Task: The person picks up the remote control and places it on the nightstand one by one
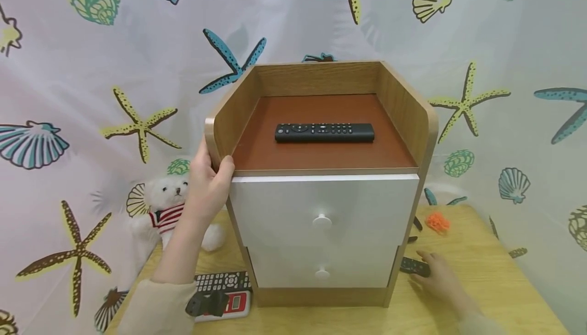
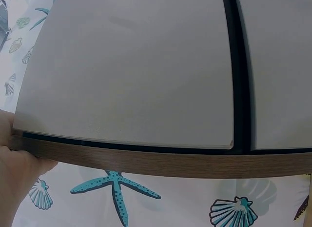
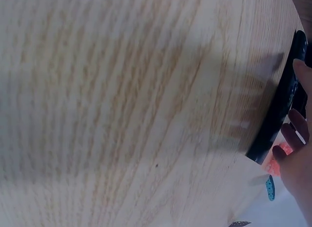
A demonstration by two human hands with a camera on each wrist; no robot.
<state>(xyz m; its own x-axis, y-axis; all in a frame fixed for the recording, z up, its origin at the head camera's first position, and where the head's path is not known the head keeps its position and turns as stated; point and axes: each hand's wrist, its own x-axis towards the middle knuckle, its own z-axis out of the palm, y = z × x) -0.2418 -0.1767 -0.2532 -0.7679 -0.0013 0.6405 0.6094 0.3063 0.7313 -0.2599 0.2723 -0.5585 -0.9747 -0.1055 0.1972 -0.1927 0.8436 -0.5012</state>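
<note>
A small wooden cabinet (image 1: 322,295) with two white drawers stands upright mid-view; a black remote control (image 1: 324,132) lies on its brown top shelf. My left hand (image 1: 212,182) grips the front edge of the cabinet's left side panel, with the thumb at the front. In the left wrist view the fingers hold the wooden edge (image 2: 146,159) beside the white drawer fronts (image 2: 131,71). Right of the cabinet, my right hand (image 1: 435,274) has thumb and fingers about the end of another black remote control (image 1: 415,267), low at the table; the cabinet hides part of what lies behind.
Left of the cabinet lie a many-buttoned remote control (image 1: 223,281) and a red and white device with a small display (image 1: 236,304). A white teddy bear (image 1: 167,197) in a striped shirt sits behind. An orange tuft (image 1: 437,222) lies on the wooden table (image 1: 500,279), near a patterned curtain (image 1: 293,14).
</note>
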